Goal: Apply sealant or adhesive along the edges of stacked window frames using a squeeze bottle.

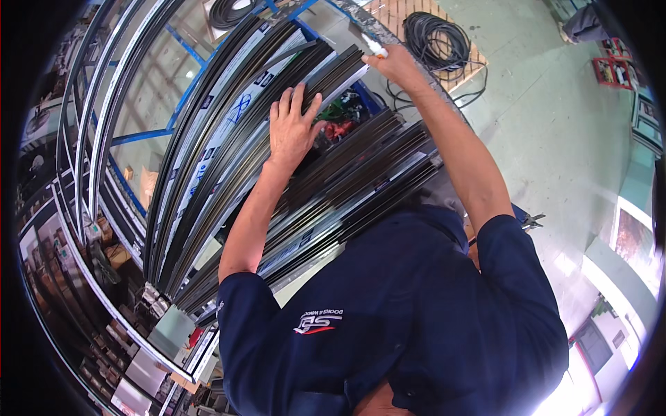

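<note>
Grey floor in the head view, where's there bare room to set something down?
Bare grey floor lies between the slatted wooden pallet with coiled black cable and the open red box farther right. Crowded: long dark strips packed under the left hand, and the gap beside it, holding red and green pieces.

- long profiles (336,166): metal-looking, smooth, satin sheen
- white tube (375,47): smooth plastic, seemingly
- shirt (416,291): matt cloth
- pallet (383,15): bare wood
- cable coil (433,40): plastic-looking
- floor (531,132): smooth, glossy from here
</note>
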`<action>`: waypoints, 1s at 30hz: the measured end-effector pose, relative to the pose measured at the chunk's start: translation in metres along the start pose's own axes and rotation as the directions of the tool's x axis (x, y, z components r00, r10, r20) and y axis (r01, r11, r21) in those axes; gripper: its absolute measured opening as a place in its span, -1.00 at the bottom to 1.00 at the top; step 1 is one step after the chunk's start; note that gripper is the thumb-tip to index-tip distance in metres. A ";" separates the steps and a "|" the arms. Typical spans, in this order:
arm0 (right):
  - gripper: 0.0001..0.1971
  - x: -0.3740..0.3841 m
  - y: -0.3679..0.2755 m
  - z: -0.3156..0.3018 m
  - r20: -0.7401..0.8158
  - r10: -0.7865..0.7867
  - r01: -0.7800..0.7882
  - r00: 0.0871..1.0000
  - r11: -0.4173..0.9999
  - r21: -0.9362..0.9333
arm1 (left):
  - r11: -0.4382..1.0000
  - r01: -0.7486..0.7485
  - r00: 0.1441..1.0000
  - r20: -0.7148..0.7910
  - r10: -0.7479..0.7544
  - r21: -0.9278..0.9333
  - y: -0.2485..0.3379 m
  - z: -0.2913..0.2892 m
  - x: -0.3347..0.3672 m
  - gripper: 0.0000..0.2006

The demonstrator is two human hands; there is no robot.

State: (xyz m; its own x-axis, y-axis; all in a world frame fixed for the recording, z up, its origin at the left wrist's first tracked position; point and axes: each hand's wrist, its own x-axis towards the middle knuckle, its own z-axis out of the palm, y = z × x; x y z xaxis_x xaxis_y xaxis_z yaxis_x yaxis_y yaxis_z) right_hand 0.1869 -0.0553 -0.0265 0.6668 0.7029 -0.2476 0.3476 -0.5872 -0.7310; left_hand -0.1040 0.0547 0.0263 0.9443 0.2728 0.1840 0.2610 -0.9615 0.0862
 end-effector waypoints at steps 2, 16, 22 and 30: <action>-0.43 0.002 0.002 -0.001 0.002 0.014 -0.014 1.000 1.000 -0.020 | 0.999 0.023 0.999 0.042 -0.024 0.024 -0.008 -0.006 -0.022 -0.38; -0.45 0.000 -0.004 -0.003 0.041 0.060 -0.060 0.997 0.998 0.002 | 0.994 0.109 0.991 0.082 -0.107 -0.023 -0.019 -0.035 -0.096 -0.35; -0.44 -0.006 -0.009 0.001 0.012 0.034 -0.034 0.999 0.999 0.029 | 0.970 -0.158 0.986 0.026 0.166 -0.184 0.034 0.006 0.055 -0.28; -0.61 -0.023 0.020 0.001 0.066 0.188 -0.169 0.980 0.605 0.778 | 0.929 -0.257 0.950 0.105 0.293 -0.265 0.027 0.027 0.076 -0.23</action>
State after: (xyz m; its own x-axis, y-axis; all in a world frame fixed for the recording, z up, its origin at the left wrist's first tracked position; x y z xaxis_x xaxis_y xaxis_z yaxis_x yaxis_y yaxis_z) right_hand 0.1784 -0.0827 -0.0362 0.6751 0.6049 -0.4224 -0.4150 -0.1619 -0.8953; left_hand -0.0193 0.0486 0.0158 0.9949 -0.0255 0.0971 -0.0530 -0.9548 0.2924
